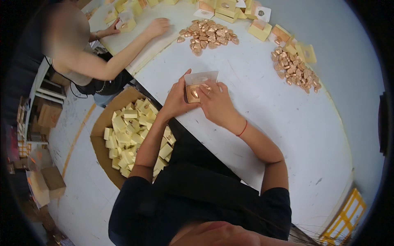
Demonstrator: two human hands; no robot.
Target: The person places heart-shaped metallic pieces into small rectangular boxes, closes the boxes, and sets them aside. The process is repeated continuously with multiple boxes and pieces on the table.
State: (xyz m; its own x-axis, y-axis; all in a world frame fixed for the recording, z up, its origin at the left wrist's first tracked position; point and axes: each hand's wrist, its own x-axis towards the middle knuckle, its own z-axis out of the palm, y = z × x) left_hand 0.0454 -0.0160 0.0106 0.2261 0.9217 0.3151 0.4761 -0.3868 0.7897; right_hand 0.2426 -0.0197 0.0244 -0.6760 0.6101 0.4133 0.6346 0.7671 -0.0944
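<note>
Over the near edge of the table, my left hand [177, 99] is closed around the left side of a small box [191, 98]. The box's pale lid [207, 76] stands raised at the far side, and a shiny rose-gold piece [195, 93] shows in its copper-coloured inside. My right hand [217, 105] reaches over the box's right side with bent fingers. A coppery glint shows among those fingertips, but what they pinch is mostly hidden. Farther off lie a heap of rose-gold heart-shaped pieces [209, 37] and another heap [296, 70] to the right.
Left of my forearm stands a large cardboard carton [98, 137] filled with small yellow boxes [129, 127]. Open yellow boxes [259, 29] line the table's [262, 98] far edge. A co-worker [94, 65] at the left reaches over the tabletop. Shelving and cartons [45, 182] stand beyond.
</note>
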